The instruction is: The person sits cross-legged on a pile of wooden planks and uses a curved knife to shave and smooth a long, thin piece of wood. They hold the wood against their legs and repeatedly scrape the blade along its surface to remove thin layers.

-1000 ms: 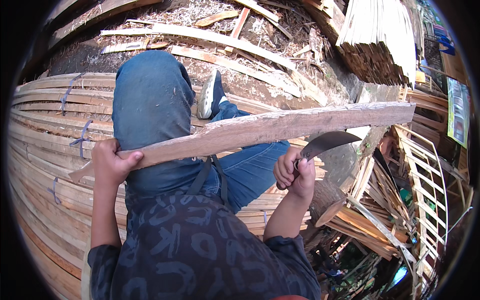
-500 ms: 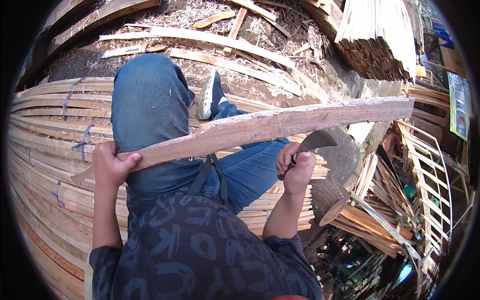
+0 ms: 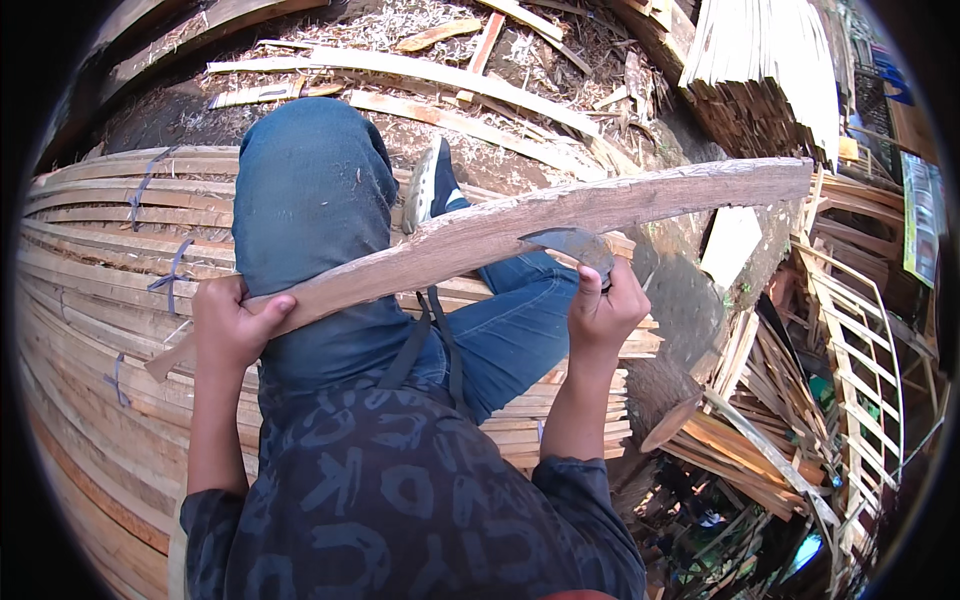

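hands: 2 [image 3: 235, 325] | plank: 1 [image 3: 520, 228] | blade: 1 [image 3: 572, 245]

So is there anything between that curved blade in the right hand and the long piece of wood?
Nothing visible. The right hand holds the curved blade directly against the lower edge of the long wooden slat, with no gap or object between them. The left hand grips the slat's near end, well away from the blade.

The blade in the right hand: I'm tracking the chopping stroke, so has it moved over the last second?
Yes. The blade has swung up from below the long wooden slat and now lies against it, gripped by the right hand.
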### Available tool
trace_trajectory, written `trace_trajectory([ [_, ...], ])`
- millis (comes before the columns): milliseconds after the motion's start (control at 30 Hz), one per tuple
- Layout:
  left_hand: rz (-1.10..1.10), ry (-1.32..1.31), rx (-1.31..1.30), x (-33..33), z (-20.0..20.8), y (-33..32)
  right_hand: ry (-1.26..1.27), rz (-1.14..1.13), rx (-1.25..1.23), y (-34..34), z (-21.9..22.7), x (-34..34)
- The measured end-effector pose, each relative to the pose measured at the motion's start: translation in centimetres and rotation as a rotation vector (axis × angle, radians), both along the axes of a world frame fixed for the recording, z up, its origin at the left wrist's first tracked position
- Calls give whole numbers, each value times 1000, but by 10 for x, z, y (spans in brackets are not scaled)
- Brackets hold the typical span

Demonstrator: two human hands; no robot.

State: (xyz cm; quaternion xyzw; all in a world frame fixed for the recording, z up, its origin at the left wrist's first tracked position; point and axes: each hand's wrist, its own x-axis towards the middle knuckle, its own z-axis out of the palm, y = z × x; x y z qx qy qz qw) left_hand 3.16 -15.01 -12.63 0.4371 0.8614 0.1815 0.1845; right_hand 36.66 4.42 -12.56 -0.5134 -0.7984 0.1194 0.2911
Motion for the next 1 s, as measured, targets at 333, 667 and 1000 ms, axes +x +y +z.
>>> trace_trajectory([
  [333,64,-5,-150,9,19,13,70,-117,-36,19,4,5],
  [667,41,-26,-69,0,2,-1,46,29,-84,-13,4,2],
  [1000,39,-64,-24,0,1,0,322,-440,-4,52,17,59],
])
